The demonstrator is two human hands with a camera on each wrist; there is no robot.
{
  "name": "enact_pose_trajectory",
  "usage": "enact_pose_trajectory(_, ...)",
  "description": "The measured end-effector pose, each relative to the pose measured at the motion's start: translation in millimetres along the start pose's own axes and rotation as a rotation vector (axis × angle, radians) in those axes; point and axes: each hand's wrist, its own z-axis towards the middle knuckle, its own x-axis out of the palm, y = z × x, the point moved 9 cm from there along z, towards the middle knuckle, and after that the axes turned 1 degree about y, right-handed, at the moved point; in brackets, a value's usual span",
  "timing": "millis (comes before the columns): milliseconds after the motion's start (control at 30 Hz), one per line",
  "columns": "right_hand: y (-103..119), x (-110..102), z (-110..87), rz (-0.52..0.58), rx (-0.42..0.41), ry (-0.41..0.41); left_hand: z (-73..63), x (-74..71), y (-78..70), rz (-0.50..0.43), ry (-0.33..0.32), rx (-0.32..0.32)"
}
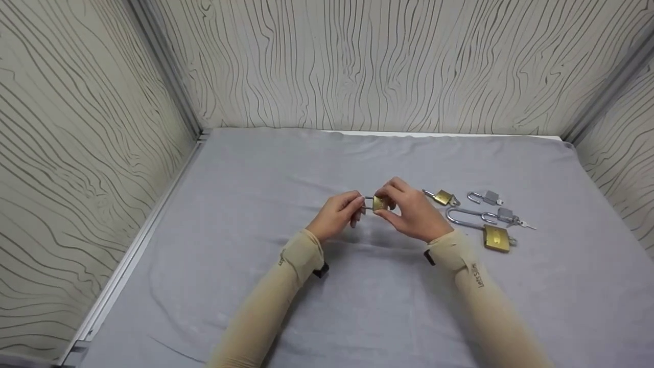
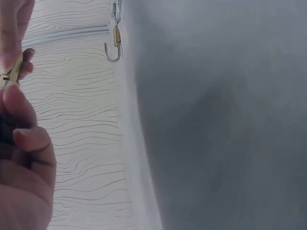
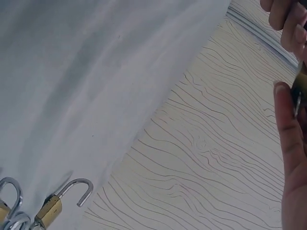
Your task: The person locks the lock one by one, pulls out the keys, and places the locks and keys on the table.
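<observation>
Between the two hands, over the grey cloth, is a small brass padlock [image 1: 379, 203] with a silver shackle. My left hand [image 1: 334, 214] pinches the shackle's curved end, which the fingertips hide. On the other side my right hand [image 1: 411, 212] grips the brass body between thumb and fingers. In the left wrist view the padlock's body [image 2: 16, 72] shows edge-on at the left margin, close to the left fingers. The right wrist view catches part of the dark, shaded padlock [image 3: 301, 86] beside the right thumb [image 3: 288, 129].
To the right of the right hand lie several padlocks with raised shackles: a small brass one [image 1: 443, 197], a grey one [image 1: 491, 198], another grey one [image 1: 505, 214] with keys [image 1: 526, 225], and a larger brass one [image 1: 496, 238] with a long shackle. Patterned panels [image 1: 347, 66] enclose the cloth-covered table [image 1: 245, 174].
</observation>
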Motion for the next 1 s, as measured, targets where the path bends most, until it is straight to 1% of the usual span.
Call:
enact_pose_trajectory(33, -2.2, -0.3, -0.2, 0.029, 0.021, -0.011, 0.0, 0.2, 0.5, -0.015, -0.001, -0.005)
enact_pose_trajectory(100, -9.3, -1.0, -1.4, 0.120, 0.091, -0.034, -0.2, 0.5, 0.7, -0.045, -0.005, -0.015)
enact_pose_trajectory(233, -27.7, 2.0, -4.7, 0.385, 0.283, -0.073, -0.3, 0.1, 0.5, -0.091, -0.030, -0.016)
enact_pose_trajectory(300, -33.8, 5.7, -6.2, 0.496, 0.356, -0.077, -0.8, -0.4, 0.5, -0.115, -0.046, -0.014)
enact_pose_trajectory(367, -37.9, 9.4, -7.5, 0.584, 0.403, -0.081, -1.4, -0.6, -0.1, -0.131, -0.059, -0.008)
enact_pose_trajectory(467, -41.3, 13.7, -9.2, 0.675, 0.440, -0.088, -2.3, -0.7, -2.1, -0.135, -0.077, 0.001)
enact_pose_trajectory(567, -43.4, 16.2, -10.9, 0.725, 0.464, -0.089, -2.4, 0.2, -5.2, -0.105, -0.093, 0.017)
enact_pose_trajectory(633, -43.7, 16.2, -11.8, 0.740, 0.475, -0.088, -2.6, 1.3, -7.2, -0.090, -0.100, 0.025)
enact_pose_trajectory(800, -42.3, 14.5, -11.2, 0.767, 0.467, -0.088, -2.5, 5.6, -11.8, -0.075, -0.093, 0.042)
enact_pose_trajectory(867, -42.8, 15.6, -11.0, 0.772, 0.469, -0.082, -2.5, 7.0, -11.5, -0.066, -0.082, 0.039)
enact_pose_trajectory(1000, -45.3, 18.5, -12.2, 0.748, 0.469, -0.064, -2.0, 7.8, -5.7, -0.035, -0.059, 0.024)
